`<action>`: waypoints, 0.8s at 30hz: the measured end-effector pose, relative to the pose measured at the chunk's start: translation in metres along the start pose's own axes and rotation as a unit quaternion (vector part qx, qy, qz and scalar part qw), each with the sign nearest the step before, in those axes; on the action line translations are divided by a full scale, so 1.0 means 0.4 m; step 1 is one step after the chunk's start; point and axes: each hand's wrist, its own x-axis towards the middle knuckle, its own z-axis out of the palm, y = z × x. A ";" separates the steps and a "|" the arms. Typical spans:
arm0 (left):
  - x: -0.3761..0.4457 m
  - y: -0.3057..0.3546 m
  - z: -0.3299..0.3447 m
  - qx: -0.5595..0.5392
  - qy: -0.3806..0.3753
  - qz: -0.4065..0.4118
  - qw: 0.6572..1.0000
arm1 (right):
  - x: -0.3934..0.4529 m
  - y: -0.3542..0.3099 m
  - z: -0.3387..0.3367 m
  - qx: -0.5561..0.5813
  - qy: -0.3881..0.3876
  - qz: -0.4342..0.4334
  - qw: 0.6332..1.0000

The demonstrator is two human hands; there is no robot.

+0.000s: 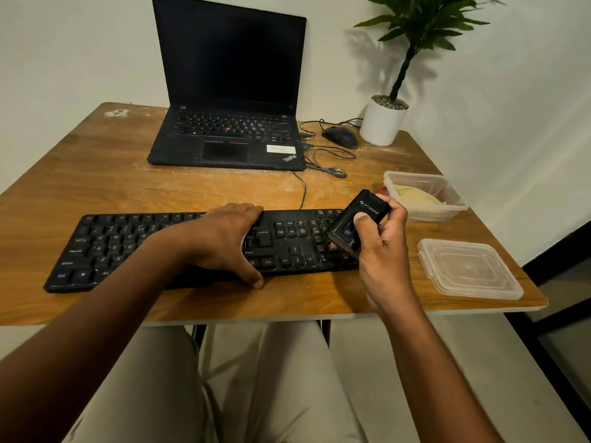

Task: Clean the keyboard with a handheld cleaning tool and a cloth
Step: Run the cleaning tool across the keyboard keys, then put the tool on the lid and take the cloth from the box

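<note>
Broadly, the wooden tabletop (96, 174) filled most of what I saw, scuffed pale in places, with my knees below its near edge. At the back stood the open black laptop (228, 91), its screen dark, against the wall. Nearest me lay the black keyboard (134, 241), stretched along the front of the tabletop, its cable running back toward the laptop. At the far right corner a potted plant (383, 119) stood in a white pot, and a black mouse (340, 137) sat just beside it with its cord looped loosely behind the laptop's right edge.

On the right side sat a clear plastic container (447, 199) with something pale and folded inside, possibly the cloth, though I could not make it out through the plastic. Its clear lid (470, 270) lay apart from it, nearer the front edge.

My left hand (224, 241) rested flat over the middle of the keyboard, fingers relaxed across the far edge and thumb touching the tabletop at the near edge. My right hand (380, 244) gripped the small black handheld cleaning tool (358, 219), fingers wrapped round its body and thumb pressed on top, holding it tilted with its lower end over the number pad at the keyboard's right end.
</note>
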 end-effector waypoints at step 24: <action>0.043 -0.035 0.016 -0.001 -0.002 0.005 1.000 | 0.089 -0.042 -0.505 -0.107 0.239 0.100 0.960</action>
